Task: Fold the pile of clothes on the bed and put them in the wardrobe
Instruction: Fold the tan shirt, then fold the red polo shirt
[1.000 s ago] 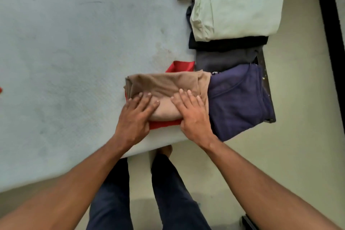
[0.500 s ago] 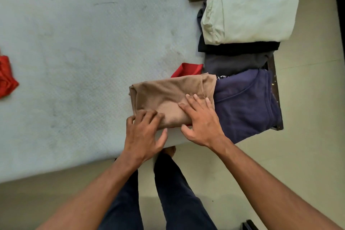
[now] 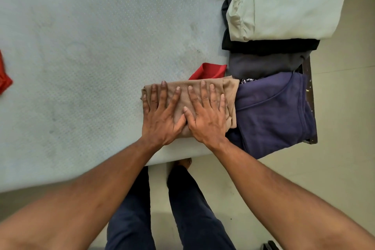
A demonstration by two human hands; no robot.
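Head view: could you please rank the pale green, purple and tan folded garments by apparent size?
1. Pale green garment
2. Purple garment
3. Tan garment, partly under the left hand and right hand, so tentatively third

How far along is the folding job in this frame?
Done: the pale green piece, black piece, grey piece and purple piece lie folded along the bed's right edge. In hand: left hand and right hand press flat on the folded tan garment, which lies over a red piece. Left: a loose red garment at the bed's left edge; no wardrobe is in view, so putting away looks unstarted.
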